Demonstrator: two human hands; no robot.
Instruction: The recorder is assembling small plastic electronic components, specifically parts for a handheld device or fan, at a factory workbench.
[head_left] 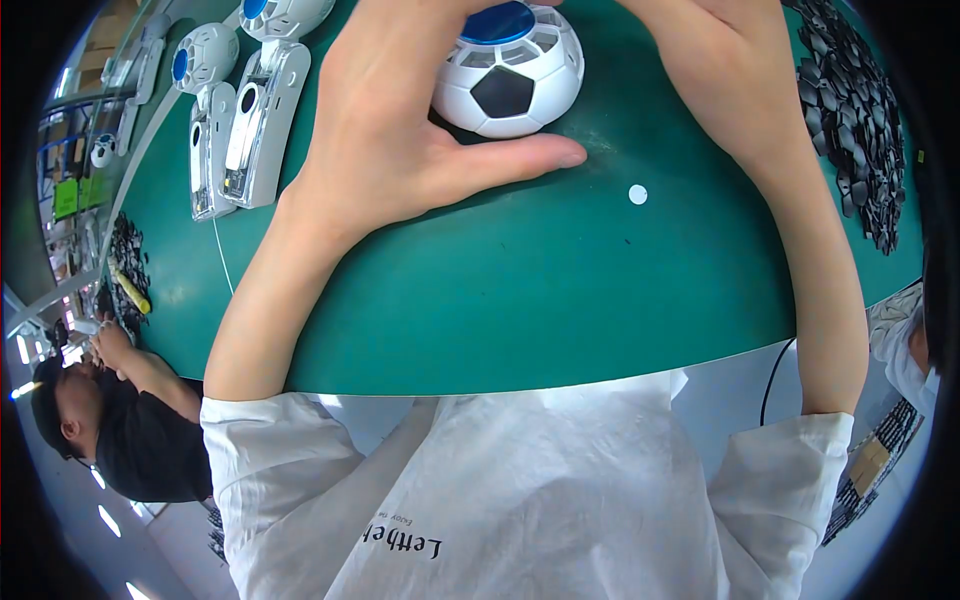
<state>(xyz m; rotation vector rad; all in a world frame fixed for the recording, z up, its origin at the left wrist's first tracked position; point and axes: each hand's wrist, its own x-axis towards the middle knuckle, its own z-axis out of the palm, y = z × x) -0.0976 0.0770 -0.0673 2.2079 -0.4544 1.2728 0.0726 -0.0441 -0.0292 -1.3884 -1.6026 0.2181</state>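
Note:
A white football-shaped housing (510, 85) with black patches and a blue disc on top sits on the green mat (560, 300) at the top centre. My left hand (400, 120) cups its left side, with the thumb lying flat on the mat just in front of it and the fingers reaching over its top. My right hand (720, 70) comes down beside the housing's right side. Its fingers run off the top edge of the picture, so their grip is hidden.
Two white handle bodies (262, 120) with ball-shaped heads lie at the upper left. A heap of black fan blades (850, 110) fills the right edge. A small white round dot (637, 194) lies on the mat. Another person (110, 420) sits at the lower left.

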